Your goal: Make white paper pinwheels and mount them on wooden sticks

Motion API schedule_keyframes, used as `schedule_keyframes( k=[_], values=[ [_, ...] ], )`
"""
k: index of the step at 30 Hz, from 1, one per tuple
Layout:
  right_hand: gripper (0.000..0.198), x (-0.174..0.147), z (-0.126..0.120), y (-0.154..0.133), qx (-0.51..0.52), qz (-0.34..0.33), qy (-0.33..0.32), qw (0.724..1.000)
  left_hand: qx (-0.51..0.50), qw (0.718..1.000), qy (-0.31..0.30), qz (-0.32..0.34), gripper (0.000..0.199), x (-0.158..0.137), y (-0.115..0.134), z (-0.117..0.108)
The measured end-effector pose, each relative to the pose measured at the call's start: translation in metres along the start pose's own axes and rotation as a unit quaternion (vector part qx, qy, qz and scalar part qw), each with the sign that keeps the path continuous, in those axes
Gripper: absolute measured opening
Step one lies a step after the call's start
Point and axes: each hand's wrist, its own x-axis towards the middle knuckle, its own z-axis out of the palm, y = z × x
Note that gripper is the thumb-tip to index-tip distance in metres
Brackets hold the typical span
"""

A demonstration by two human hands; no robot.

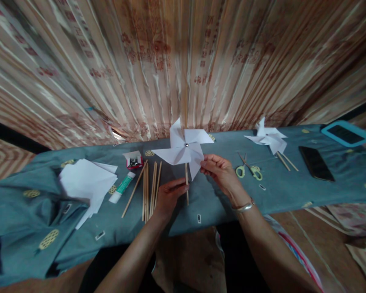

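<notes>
Both arms [137, 250] inward, fingers [179, 189] at pinwheel stick [186, 171] and blade [195, 162].

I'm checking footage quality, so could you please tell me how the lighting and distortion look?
Head view: dim light, the held pinwheel among the brightest things, a small highlight on the bracelet, the upper right corner dark; head view again: the folds of the curtain fan outward, probably from wide-angle distortion.

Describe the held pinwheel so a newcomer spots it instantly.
Find the middle of the blue-grey tablecloth. There the left hand holds a wooden stick bearing the white paper pinwheel; the right hand pinches a blade. Unlike the pinwheels lying farther right, it is hand-held.
</notes>
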Motion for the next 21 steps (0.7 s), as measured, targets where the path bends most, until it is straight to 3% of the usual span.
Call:
schedule_keyframes(
  k=[13,21],
  values=[
    [0.038,-0.001,0.001,0.001,-0.013,0.013,-0.028,0.999,0.006,1.000,0.001,0.003,0.031,0.001,-0.002,0.000],
    [0.048,0.004,-0.014,-0.003,0.003,0.041,-0.038,0.998,0.004,1.000,0.007,-0.008,0.031,0.001,0.001,-0.003]
  ],
)
